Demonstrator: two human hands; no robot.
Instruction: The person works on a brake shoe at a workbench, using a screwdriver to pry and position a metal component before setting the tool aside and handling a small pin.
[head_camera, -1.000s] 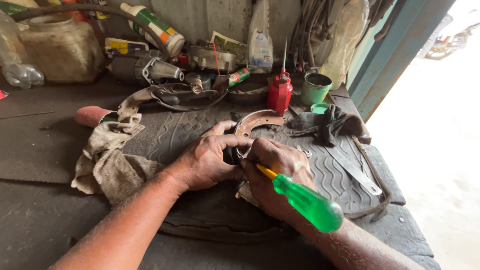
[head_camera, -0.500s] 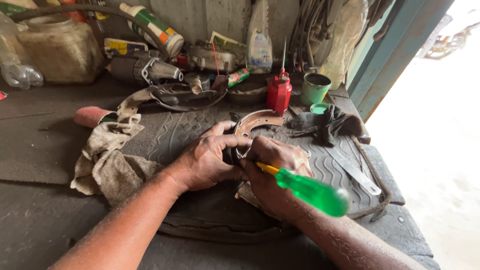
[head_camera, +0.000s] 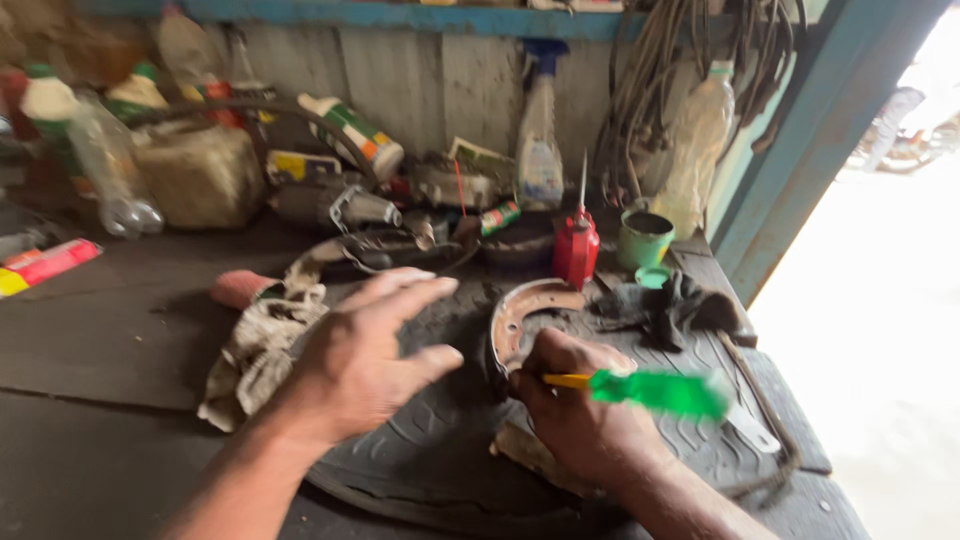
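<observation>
A curved, rusty brake shoe (head_camera: 522, 310) lies on a piece of black tyre rubber (head_camera: 450, 440) on the workbench. My right hand (head_camera: 572, 405) grips a screwdriver with a green handle (head_camera: 655, 391) and a yellow collar, its tip against the lower end of the shoe. My left hand (head_camera: 365, 355) hovers just left of the shoe, lifted off it, fingers spread and holding nothing.
A dirty rag (head_camera: 260, 345) lies left of the tyre. Behind stand a red oil can (head_camera: 576, 248), a green cup (head_camera: 644, 238), a spray bottle (head_camera: 540, 150), several plastic bottles and a jerrycan (head_camera: 200, 175). A dark cloth (head_camera: 665, 305) lies at right, near the bench's edge.
My left hand has let go of the brake shoe and lifted away to the left with fingers spread. My right hand still holds the screwdriver at the shoe. The view moved closer.
</observation>
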